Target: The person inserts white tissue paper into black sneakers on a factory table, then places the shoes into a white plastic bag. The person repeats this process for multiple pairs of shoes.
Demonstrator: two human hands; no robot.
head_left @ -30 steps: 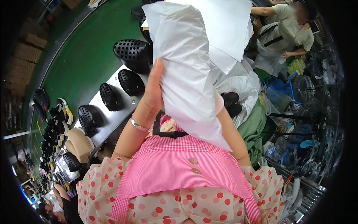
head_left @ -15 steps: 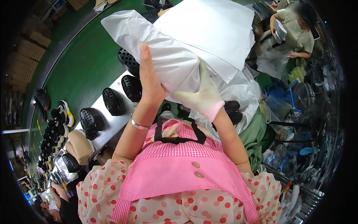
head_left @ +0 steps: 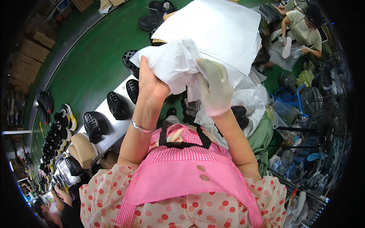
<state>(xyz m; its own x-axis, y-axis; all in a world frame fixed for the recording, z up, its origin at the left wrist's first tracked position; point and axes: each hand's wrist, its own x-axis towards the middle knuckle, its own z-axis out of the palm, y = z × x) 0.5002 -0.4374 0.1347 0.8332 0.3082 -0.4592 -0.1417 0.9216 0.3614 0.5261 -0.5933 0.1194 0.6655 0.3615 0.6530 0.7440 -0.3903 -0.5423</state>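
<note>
A sheet of crumpled white paper [head_left: 169, 60], bunched into a rounded bundle, is held up between my two hands. My bare left hand [head_left: 153, 84] cups its left side from below, thumb pointing up along it. My right hand [head_left: 216, 85], in a pale glove with a pink cuff, pinches the paper's right edge, where a flap hangs down. Just beyond the bundle lies a stack of flat white paper sheets [head_left: 220, 26]. Whether anything is inside the bundle cannot be seen.
Black perforated shoe forms [head_left: 118, 105] line a metal ledge [head_left: 108, 127] on my left, beside a green conveyor belt [head_left: 91, 60] carrying shoes. A white plastic bag [head_left: 251, 110] lies at right. A co-worker [head_left: 304, 34] handles a shoe and clear bag at the far right.
The long, loosely draped paper is now gathered into a smaller, rounder bundle. My right hand has risen and turned over onto its edge. The co-worker now holds a pale shoe.
</note>
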